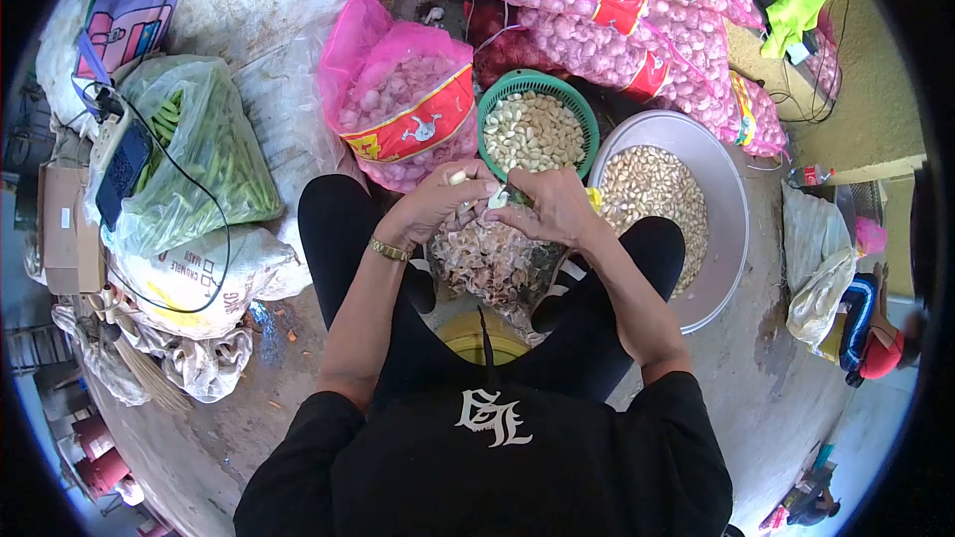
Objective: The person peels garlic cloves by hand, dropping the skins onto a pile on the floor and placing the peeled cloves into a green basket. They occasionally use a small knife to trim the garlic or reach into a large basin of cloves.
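Note:
My left hand (445,203) is closed, with a pale garlic clove (458,178) showing between its fingers. My right hand (553,206) is curled close beside it, fingertips nearly meeting the left ones. Between the two sits a small white piece (497,198), probably another clove; whatever else the right fingers grip is hidden. Below both hands lies a heap of garlic skins (487,264). Just beyond them, a green basket (591,119) holds peeled cloves (532,129). To the right, a large pale basin (724,229) contains many unpeeled cloves (652,201).
A pink mesh bag of garlic (403,89) stands ahead, and more garlic sacks (637,35) are stacked at the back right. On the left, a clear bag of green pods (199,159) rests on a white sack (214,273). Another person (875,343) is at far right.

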Tool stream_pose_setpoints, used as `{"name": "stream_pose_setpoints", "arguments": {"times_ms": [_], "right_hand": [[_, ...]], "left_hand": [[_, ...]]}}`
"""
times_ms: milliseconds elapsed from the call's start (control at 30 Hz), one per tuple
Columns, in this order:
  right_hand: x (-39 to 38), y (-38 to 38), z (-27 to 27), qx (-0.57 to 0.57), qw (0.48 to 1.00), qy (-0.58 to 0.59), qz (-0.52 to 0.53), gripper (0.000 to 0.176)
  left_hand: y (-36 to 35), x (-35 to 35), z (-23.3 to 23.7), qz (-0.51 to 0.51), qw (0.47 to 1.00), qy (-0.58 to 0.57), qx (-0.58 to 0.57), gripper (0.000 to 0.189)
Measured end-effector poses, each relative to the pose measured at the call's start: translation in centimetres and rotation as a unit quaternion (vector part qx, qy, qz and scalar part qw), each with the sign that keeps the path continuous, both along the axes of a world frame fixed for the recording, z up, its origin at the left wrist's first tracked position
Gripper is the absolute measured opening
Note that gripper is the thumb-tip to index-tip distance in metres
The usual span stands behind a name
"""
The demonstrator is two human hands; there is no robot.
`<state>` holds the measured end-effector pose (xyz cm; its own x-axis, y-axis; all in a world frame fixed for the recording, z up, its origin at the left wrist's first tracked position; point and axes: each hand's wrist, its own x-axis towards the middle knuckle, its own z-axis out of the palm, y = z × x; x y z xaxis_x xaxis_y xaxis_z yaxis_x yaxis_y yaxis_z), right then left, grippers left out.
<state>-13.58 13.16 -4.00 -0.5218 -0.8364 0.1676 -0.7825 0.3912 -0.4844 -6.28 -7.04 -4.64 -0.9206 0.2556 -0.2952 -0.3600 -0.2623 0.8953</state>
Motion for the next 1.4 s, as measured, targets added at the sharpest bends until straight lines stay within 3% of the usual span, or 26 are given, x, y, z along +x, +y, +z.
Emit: {"name": "stream_pose_setpoints", "arguments": {"times_ms": [167, 300, 500, 1000, 1100, 1167, 1400], "right_hand": [[0.2, -0.2, -0.1, 0.003, 1.0, -0.013, -0.023, 0.05], [0.1, -0.1, -0.6, -0.042, 0.998, 0.013, -0.04, 0.047], [0.4, -0.2, -0.3, 0.007, 0.999, 0.018, -0.048, 0.047], [0.4, -0.1, -1.2, -0.033, 0.999, -0.001, 0.004, 0.043], [0.7, 0.4, -0.9, 0.018, 0.999, -0.02, 0.023, 0.037], [1.1, 0.7, -0.2, 0.009, 0.999, -0.041, 0.012, 0.037], [2.1, 1.7, -2.1, -0.061, 0.992, -0.093, -0.055, 0.046]], "left_hand": [[-0.4, -0.2, -1.8, 0.01, 1.0, -0.008, -0.024, 0.018], [-0.1, -0.1, -0.2, 0.017, 0.999, -0.031, -0.034, 0.018], [0.0, -0.1, 0.0, 0.019, 0.998, -0.045, -0.04, 0.019], [-0.3, -0.5, -0.4, 0.018, 0.998, -0.033, -0.04, 0.019], [-0.7, -0.6, -0.6, 0.052, 0.998, -0.044, -0.017, 0.02], [-0.9, -0.7, -0.6, 0.098, 0.994, -0.044, 0.018, 0.021], [-0.9, -0.8, 0.3, 0.09, 0.993, -0.051, 0.047, 0.02]]}}
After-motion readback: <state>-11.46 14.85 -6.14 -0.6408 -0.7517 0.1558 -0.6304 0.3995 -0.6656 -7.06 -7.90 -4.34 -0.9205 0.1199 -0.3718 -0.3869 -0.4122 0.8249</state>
